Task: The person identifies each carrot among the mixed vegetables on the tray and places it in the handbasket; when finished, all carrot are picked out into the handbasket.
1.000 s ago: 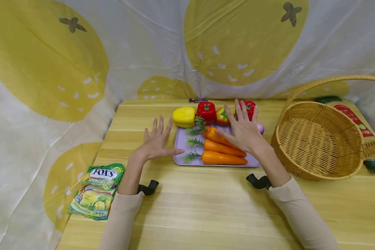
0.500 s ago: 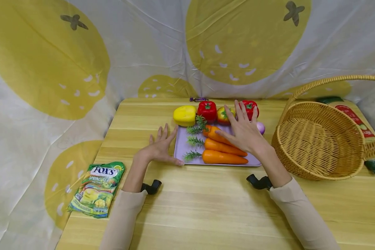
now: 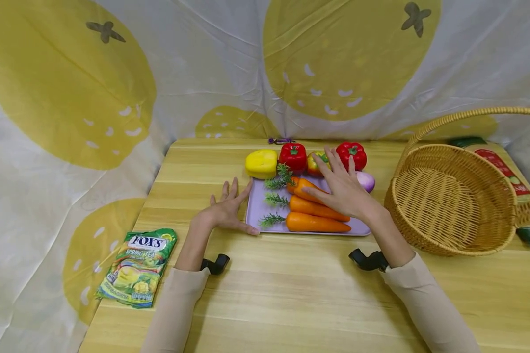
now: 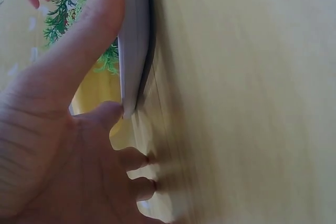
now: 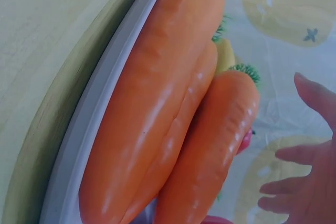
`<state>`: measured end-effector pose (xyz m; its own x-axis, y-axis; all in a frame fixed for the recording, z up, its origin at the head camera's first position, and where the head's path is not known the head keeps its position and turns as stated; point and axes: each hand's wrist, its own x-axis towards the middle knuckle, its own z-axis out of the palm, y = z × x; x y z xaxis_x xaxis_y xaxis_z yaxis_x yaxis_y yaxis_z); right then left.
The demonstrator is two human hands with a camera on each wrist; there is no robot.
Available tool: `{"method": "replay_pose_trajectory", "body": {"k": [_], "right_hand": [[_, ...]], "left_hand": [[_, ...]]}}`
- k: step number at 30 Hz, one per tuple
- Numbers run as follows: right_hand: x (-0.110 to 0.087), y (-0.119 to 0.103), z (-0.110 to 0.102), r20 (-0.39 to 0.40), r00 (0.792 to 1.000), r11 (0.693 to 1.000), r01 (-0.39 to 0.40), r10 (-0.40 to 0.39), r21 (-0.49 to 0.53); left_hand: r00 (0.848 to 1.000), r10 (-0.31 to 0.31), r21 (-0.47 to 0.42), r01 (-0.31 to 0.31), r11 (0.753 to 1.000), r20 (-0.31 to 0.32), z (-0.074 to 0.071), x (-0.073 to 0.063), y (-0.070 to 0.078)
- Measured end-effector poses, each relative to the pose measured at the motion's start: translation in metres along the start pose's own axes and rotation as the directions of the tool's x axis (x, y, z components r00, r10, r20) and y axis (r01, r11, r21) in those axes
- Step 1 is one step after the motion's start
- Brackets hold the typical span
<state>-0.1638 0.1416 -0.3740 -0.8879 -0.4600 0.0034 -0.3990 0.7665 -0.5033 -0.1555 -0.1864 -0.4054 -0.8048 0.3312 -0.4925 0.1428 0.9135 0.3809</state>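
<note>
My left hand (image 3: 225, 213) is at the left side of a lilac tray (image 3: 257, 201), fingers spread. In the left wrist view a fingertip touches the tray's edge, with the thumb along another edge; other fingertips are near the tabletop. Three orange carrots (image 3: 318, 223) with green tops lie on the tray. Above the tray's right half hovers my right hand (image 3: 346, 193), fingers apart, holding nothing. A yellow bell pepper (image 3: 261, 164), a red bell pepper (image 3: 293, 158), a partly covered red-yellow vegetable (image 3: 313, 166) and another red pepper (image 3: 352, 154) line the back. A purple onion (image 3: 365, 181) is at right.
A wicker basket (image 3: 393, 201) with a tall handle stands on the right, in front of a tan-and-red package (image 3: 499, 159). A green candy bag (image 3: 139, 267) lies at the table's left edge. A purple-wrapped sweet (image 3: 281, 140) lies at the back, near the patterned cloth.
My left hand has come down and nearer to me, onto the tray's left edge. The right hand has shifted slightly nearer to me, uncovering more of the right red pepper and onion.
</note>
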Motion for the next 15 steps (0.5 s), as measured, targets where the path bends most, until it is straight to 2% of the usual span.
{"method": "replay_pose_trajectory", "body": {"k": [8,15], "right_hand": [[0.000,0.005,0.001,-0.033,0.996,0.975,0.086,-0.081,0.204],[0.001,0.010,0.004,-0.039,0.991,0.962,0.130,-0.124,0.242]], "left_hand": [[1.000,-0.006,-0.001,0.006,1.000,0.016,-0.002,-0.001,0.002],[1.000,-0.016,0.006,0.016,1.000,0.018,-0.001,0.000,0.001]]}}
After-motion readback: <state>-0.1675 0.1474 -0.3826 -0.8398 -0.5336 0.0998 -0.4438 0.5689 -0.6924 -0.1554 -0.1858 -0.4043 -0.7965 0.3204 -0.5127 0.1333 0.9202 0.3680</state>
